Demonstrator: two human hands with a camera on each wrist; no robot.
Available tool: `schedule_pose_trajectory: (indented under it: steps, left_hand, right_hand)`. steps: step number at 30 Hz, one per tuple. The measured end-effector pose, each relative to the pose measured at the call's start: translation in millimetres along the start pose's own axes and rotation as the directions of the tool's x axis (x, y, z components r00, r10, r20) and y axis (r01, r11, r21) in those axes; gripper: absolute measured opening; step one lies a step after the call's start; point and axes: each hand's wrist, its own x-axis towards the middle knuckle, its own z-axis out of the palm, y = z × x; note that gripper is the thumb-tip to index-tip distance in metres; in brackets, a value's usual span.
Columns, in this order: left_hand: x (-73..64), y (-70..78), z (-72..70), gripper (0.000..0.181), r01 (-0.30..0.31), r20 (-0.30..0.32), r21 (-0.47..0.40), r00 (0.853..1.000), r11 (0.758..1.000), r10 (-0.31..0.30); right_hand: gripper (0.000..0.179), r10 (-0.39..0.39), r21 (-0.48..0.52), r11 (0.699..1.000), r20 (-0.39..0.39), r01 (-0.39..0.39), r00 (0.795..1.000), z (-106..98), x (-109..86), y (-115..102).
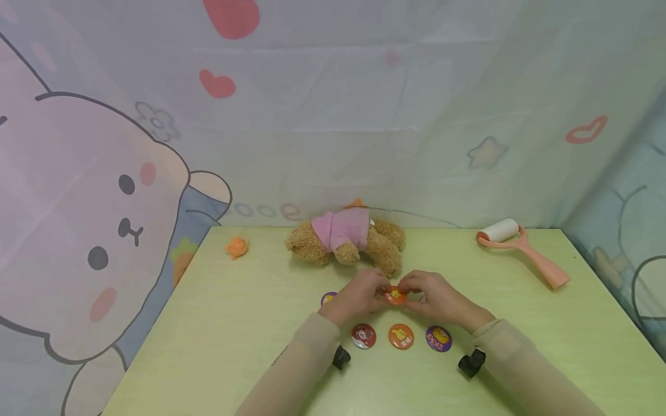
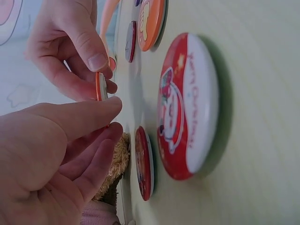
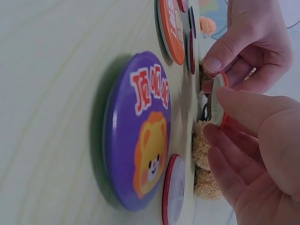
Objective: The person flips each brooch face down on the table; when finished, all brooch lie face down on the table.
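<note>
Both hands pinch one orange button badge between them over the table. My left hand holds its left edge and my right hand its right edge, thumbs toward me. In the left wrist view the badge stands edge-on between the fingertips; in the right wrist view its pale back shows. Nearer me lie a red badge, an orange thumbs-up badge and a purple lion badge. Another purple badge is partly hidden by my left hand. A red-rimmed badge lies beyond the purple lion badge.
Behind the hands a brown teddy bear in a pink top lies on its side. A lint roller with a pink handle lies at the back right. Near the back left corner sits a small orange ball-like thing. A printed curtain hangs behind the table.
</note>
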Motion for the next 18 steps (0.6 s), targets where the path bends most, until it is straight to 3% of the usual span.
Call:
schedule_pose_trajectory:
  steps: [12,18]
  left_hand:
    - [1.7,-3.1,1.5,0.009,-0.041,-0.021,-0.003,0.999,0.999,0.041]
    - [1.6,-0.9,-0.6,0.01,-0.014,-0.019,-0.061,1.0,0.998,0.013]
  right_hand:
    - [0.014,-0.014,0.06,0.998,-0.033,0.016,0.999,-2.9,-3.1,0.4]
    - [0.014,-0.02,0.07,0.997,-0.044,0.023,0.999,-3.1,-4.8,2.6]
